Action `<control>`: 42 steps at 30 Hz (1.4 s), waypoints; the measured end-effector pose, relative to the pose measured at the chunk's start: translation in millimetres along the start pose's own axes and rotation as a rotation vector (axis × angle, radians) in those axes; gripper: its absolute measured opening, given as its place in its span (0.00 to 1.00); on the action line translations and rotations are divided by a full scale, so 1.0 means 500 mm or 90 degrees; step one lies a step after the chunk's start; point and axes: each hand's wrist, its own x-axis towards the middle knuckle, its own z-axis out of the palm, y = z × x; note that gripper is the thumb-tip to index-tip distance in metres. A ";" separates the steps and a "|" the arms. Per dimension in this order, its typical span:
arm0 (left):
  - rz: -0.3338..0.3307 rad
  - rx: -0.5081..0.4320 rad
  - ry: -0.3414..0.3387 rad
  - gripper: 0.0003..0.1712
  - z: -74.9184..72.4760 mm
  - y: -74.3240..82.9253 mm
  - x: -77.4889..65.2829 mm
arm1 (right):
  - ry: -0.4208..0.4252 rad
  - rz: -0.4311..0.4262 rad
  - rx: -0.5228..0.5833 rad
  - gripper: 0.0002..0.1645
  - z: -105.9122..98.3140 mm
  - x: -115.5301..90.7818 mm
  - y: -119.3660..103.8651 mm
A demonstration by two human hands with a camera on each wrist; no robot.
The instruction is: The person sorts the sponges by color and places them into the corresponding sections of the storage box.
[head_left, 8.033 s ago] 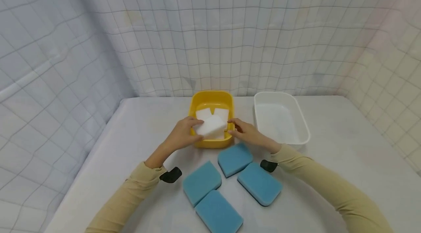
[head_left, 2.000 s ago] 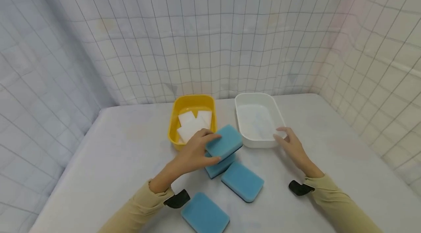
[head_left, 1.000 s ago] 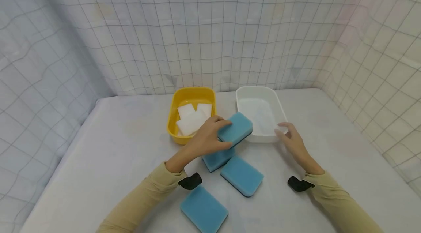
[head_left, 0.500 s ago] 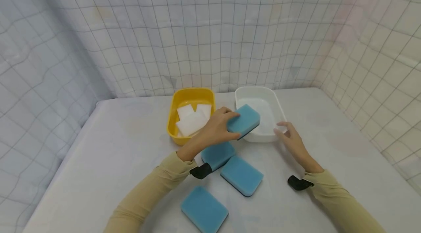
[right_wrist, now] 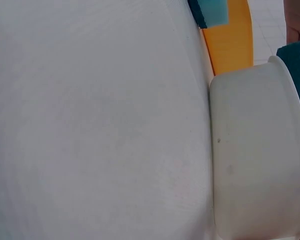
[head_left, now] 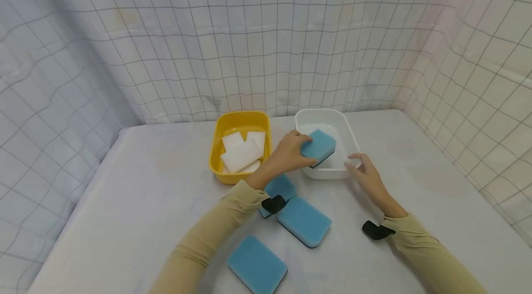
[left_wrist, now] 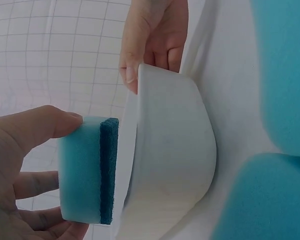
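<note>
My left hand [head_left: 291, 152] grips a blue sponge [head_left: 319, 145] by its edges, thumb on one side and fingers on the other. Its dark scouring layer [left_wrist: 108, 170] faces down over the near part of a white plastic tub [head_left: 330, 174]. The left wrist view shows the sponge just outside the opening's plane, close to the rim. My right hand [head_left: 367, 181] pinches the tub's right rim; thumb and fingers [left_wrist: 162, 60] lie on either side of the wall. In the right wrist view the tub [right_wrist: 260, 150] fills the right side, with most of that hand out of frame.
Left of the white tub stands a yellow tub [head_left: 213, 160] with several white foam blocks [head_left: 241, 155]. Three blue sponges lie on the white table: one partly under my left wrist [head_left: 281, 187], a middle sponge [head_left: 305, 221] and a near sponge [head_left: 257, 264]. Gridded cloth [head_left: 266, 40] hangs behind.
Earlier both hands were at the yellow tub with a white block. Since then my left hand has carried the blue sponge rightward and away to the white tub. My right hand stays on the rim.
</note>
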 end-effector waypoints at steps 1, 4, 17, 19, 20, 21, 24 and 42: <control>-0.002 -0.002 -0.003 0.34 0.004 -0.001 0.005 | 0.000 -0.003 0.001 0.27 0.000 0.000 0.001; -0.011 -0.007 -0.009 0.33 0.021 -0.003 0.019 | 0.000 -0.005 0.005 0.27 0.000 -0.001 0.003; -0.027 0.049 -0.002 0.32 0.063 0.004 0.069 | 0.000 0.003 0.001 0.28 0.003 -0.005 0.004; -0.035 0.067 -0.002 0.32 0.068 0.001 0.077 | 0.001 0.001 0.002 0.28 0.006 -0.004 0.003; -0.039 0.077 -0.003 0.32 0.071 -0.002 0.082 | 0.000 0.000 0.004 0.28 0.007 -0.003 0.003; -0.043 0.084 -0.003 0.32 0.073 -0.004 0.086 | -0.001 -0.001 0.004 0.28 0.008 -0.003 0.003; -0.053 0.094 -0.007 0.33 0.082 -0.011 0.097 | -0.002 0.004 0.012 0.26 0.011 -0.003 0.005; -0.097 0.098 0.031 0.27 0.107 -0.010 0.138 | 0.003 -0.001 -0.009 0.26 -0.001 0.003 0.005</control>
